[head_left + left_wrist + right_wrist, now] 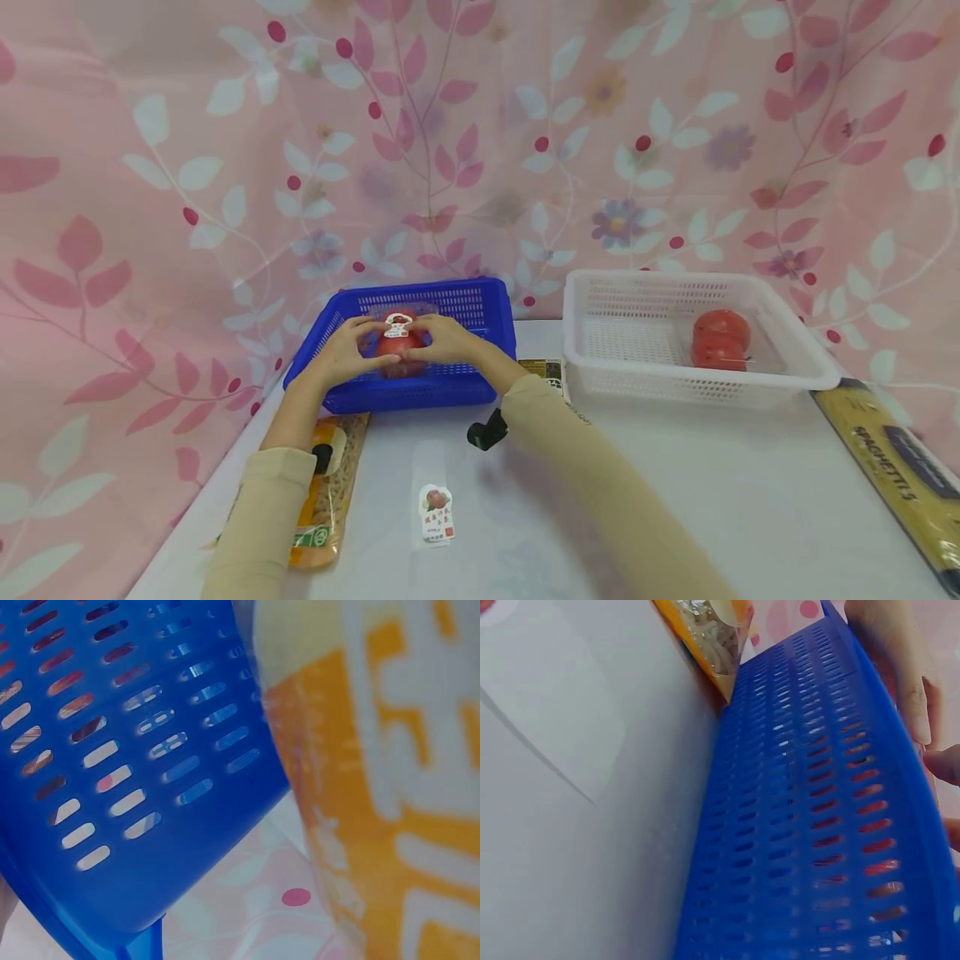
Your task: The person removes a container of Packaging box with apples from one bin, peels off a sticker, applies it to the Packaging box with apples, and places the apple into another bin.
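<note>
In the head view, a clear pack of round red fruit sits inside the blue basket. A white label with a fruit picture is on top of it. My left hand holds the pack from the left, and my right hand from the right. Both hands' fingertips are beside the label, thumbs lower on the near side. In the right wrist view, the left-hand fingers show past the basket rim. The left wrist view shows the basket wall, not the fingers.
A second label lies on a clear strip on the white table. An orange bag lies left, below the blue basket. At right stands a white basket with another pack of red fruit, beside a spaghetti packet.
</note>
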A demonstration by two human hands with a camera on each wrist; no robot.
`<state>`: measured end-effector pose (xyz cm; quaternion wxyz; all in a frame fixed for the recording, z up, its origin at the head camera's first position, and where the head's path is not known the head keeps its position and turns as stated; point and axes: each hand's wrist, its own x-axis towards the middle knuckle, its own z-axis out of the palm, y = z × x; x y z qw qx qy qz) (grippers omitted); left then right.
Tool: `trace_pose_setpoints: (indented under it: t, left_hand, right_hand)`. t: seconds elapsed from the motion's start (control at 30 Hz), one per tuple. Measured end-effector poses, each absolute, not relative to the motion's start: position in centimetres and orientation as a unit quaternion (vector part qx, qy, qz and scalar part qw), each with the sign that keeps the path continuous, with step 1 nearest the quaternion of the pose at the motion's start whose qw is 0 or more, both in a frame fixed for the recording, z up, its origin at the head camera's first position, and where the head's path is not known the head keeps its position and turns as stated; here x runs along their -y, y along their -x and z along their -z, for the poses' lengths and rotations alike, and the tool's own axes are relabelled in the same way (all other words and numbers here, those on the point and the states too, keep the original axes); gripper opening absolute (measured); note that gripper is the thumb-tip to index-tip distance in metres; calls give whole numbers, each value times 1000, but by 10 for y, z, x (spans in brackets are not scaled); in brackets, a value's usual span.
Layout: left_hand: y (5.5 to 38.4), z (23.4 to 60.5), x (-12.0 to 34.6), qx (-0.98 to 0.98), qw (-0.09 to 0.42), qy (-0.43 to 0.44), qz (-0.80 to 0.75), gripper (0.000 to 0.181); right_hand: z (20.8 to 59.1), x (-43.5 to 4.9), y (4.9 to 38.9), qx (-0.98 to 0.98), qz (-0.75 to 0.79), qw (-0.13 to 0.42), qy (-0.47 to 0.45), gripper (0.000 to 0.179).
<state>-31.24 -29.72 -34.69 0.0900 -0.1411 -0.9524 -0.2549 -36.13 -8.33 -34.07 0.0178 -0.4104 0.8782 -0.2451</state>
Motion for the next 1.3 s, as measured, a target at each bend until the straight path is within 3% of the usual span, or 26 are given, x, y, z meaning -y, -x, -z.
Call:
trace_pose_setpoints:
  t: [0.77,1.3]
  left_hand:
    - [311,360,312,963,14,120,240,76]
    - [311,359,309,963,3,111,244,73]
  right_hand:
    - [367,96,361,-878,223,52,421,57]
    - [366,97,361,-883,215,55,414,49]
